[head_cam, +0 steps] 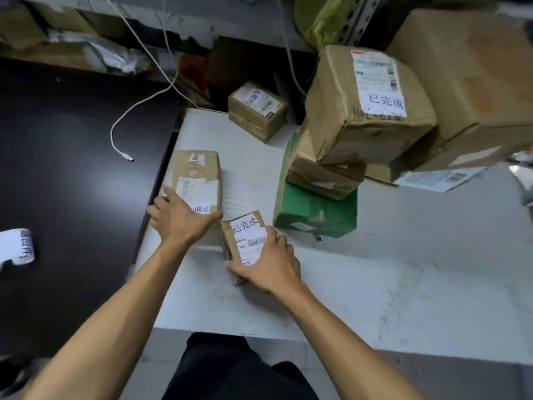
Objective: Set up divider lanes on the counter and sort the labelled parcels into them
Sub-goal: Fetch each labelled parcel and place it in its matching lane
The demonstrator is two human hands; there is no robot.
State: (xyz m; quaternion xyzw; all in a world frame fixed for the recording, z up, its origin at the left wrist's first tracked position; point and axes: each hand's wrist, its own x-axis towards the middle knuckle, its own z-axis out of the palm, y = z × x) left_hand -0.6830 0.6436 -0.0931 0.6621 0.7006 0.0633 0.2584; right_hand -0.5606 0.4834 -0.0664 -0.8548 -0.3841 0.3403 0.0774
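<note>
Brown parcels [196, 174], white labels [248, 238]; green box [314, 210]; white counter [403, 269].

A white cable [121, 125] trails across the dark table [72, 168].
</note>
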